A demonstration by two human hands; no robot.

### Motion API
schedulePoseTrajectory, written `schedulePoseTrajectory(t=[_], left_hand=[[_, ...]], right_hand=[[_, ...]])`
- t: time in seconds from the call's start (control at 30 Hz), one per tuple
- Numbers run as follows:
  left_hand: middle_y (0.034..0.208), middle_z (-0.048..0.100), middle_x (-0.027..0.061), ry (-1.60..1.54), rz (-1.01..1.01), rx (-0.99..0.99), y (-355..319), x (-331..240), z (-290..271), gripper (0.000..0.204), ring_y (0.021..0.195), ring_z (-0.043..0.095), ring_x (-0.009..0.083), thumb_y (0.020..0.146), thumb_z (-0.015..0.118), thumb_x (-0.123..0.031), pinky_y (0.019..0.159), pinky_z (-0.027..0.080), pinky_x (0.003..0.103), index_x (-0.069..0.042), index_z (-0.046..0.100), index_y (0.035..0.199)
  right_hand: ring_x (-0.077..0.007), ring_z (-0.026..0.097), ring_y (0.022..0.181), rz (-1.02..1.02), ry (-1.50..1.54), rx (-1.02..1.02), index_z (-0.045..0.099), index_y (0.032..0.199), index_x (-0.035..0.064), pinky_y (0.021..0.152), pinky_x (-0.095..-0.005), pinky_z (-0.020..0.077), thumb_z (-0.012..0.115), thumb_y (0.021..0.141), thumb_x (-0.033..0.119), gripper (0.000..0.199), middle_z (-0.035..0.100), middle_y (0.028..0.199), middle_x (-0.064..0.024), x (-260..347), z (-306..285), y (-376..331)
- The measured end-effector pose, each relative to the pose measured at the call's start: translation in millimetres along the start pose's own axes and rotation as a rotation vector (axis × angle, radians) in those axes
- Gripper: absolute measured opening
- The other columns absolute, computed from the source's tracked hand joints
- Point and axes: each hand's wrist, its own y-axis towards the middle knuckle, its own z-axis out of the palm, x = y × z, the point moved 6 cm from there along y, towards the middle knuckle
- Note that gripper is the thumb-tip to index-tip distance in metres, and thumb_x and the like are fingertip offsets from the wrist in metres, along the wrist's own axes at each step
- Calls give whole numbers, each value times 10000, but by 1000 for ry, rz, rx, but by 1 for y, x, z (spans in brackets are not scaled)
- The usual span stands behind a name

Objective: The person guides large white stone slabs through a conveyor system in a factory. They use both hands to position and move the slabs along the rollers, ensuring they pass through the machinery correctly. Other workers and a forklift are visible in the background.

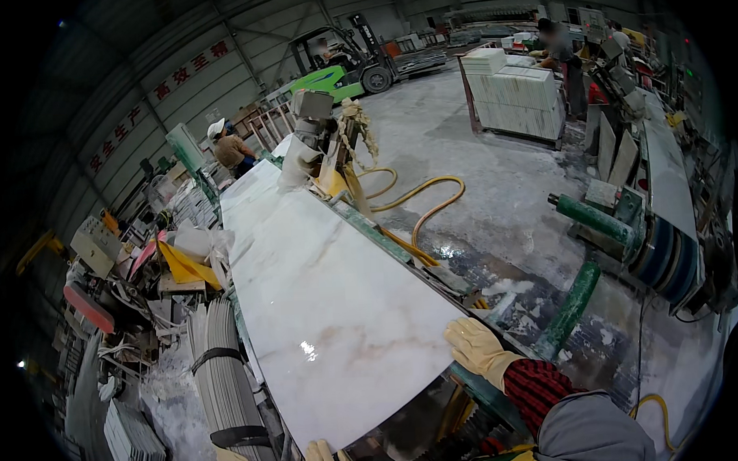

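A large polished white marble slab [322, 289] lies flat on a work frame, running from near me toward the back. My right hand [477, 349], in a pale yellow glove, rests on the slab's near right corner and grips its edge. My left hand [324, 458], also gloved, holds the slab's near edge at the bottom of the picture and is partly cut off. A cutting machine head [309, 139] wrapped in cloth stands at the slab's far end.
Yellow hoses [421, 204] coil on the wet floor right of the slab. Bundled grey tiles [224, 374] lie left. A roller conveyor [658, 237] runs along the right. A person in a white cap [229, 146] works behind, a green forklift [339, 69] and stacked slabs [514, 91] farther back.
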Motion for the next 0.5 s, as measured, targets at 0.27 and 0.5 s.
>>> schedulePoseTrajectory(t=[0.27,0.5], left_hand=[[1703,414,255,-4,13,7,0,-8,-8,601,1576,367,448,1102,547,-365,1330,259,521,-41,520,1607],[1718,392,247,-40,-39,79,-3,-10,-16,608,1588,342,438,1110,537,-355,1328,252,512,-58,476,1637]], right_hand=[[-378,577,1291,57,-18,65,665,1314,59,1177,-502,421,682,948,252,414,637,1354,-160,-2,1,-1],[-377,571,1293,11,-21,-50,665,1287,59,1171,-505,423,676,956,252,383,642,1306,-158,5,-7,-4]])
